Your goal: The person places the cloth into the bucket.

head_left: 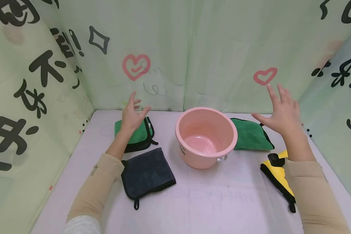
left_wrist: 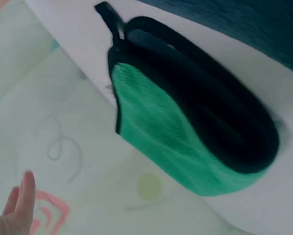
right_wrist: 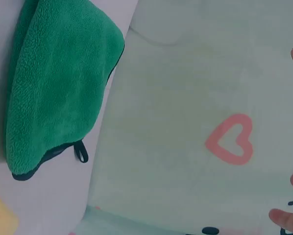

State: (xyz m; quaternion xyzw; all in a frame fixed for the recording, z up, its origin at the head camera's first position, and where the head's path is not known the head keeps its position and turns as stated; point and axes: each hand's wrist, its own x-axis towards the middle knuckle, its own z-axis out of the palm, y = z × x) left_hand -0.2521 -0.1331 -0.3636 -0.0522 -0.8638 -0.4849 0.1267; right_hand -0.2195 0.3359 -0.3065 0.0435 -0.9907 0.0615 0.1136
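My left hand (head_left: 132, 115) hovers over a folded green cloth with black edging (head_left: 138, 134) at the back left, its fingers spread and holding nothing. In the left wrist view this green cloth (left_wrist: 161, 122) shows a black hanging loop. My right hand (head_left: 283, 112) is raised at the right with fingers spread, nothing in its grasp, near a second folded green cloth (head_left: 251, 135). Between the hands stands a pink bucket (head_left: 203, 162), upright, its visible inside bare. A folded dark blue-grey cloth (head_left: 148, 173) lies front left. A yellow cloth (head_left: 276, 174) is partly hidden by my right forearm.
All these things stand on a table with a pale lilac cover (head_left: 210, 201). Pale green curtains (head_left: 222, 55) with hearts and black characters enclose the back and both sides. The second green cloth lies behind the bucket's right side.
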